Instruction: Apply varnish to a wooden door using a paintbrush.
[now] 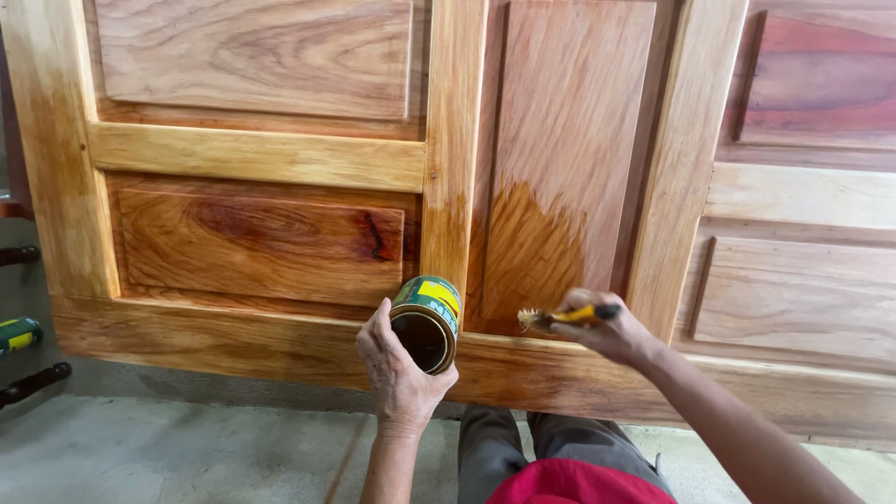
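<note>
Two bare hands work low against a panelled wooden door (261, 159). The left hand (399, 369) has its grip clamped round an open tin (427, 322), tilted so its dark mouth faces the person; thumb on one side, fingers wrapped behind. The right hand (611, 329) has its grip closed on a yellow-handled brush (560, 317), bristles pointing left, just beside the tin and touching or nearly touching the foot of the tall middle panel (560, 168). That panel is wet and darker in its lower part, paler and dry above. To the left, the door's rails and smaller panels shine amber; to the right, another door section (803, 233) looks duller and pinkish. The bottom rail (233, 341) runs behind both hands. Below lies a grey concrete floor (187, 453), with the person's grey trousers (541, 443) and a red cloth (579, 483) at the lower edge. Dark handles (33, 383) poke in from the far left.
</note>
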